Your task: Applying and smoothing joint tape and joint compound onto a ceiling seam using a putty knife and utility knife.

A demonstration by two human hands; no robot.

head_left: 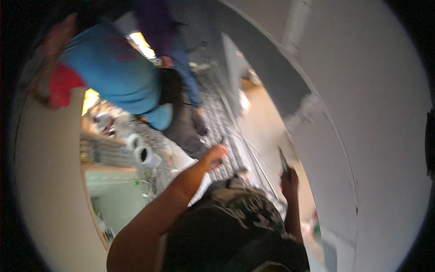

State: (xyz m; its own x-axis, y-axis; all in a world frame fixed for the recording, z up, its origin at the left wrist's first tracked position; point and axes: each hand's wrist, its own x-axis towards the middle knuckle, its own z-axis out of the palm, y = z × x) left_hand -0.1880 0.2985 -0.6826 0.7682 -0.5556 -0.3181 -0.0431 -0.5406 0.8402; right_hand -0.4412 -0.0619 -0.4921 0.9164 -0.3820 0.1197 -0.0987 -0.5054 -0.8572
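Observation:
My right hand point(290, 182) is closed around a hand tool with a narrow, pointed grey blade point(282, 157). The blade points up and away from me, close to the pale wall panel on the right; blur hides its exact kind. My left hand point(218, 153) is stretched out ahead of my body over the littered floor. Motion smears its fingers, and a small dark and reddish patch shows just below it.
A person in a blue shirt with red sleeves point(115, 75) bends at the left, with a second person in dark purple point(154, 20) behind. White buckets point(147, 156) stand on the cluttered floor. A long, pale wall point(380, 113) runs along the right.

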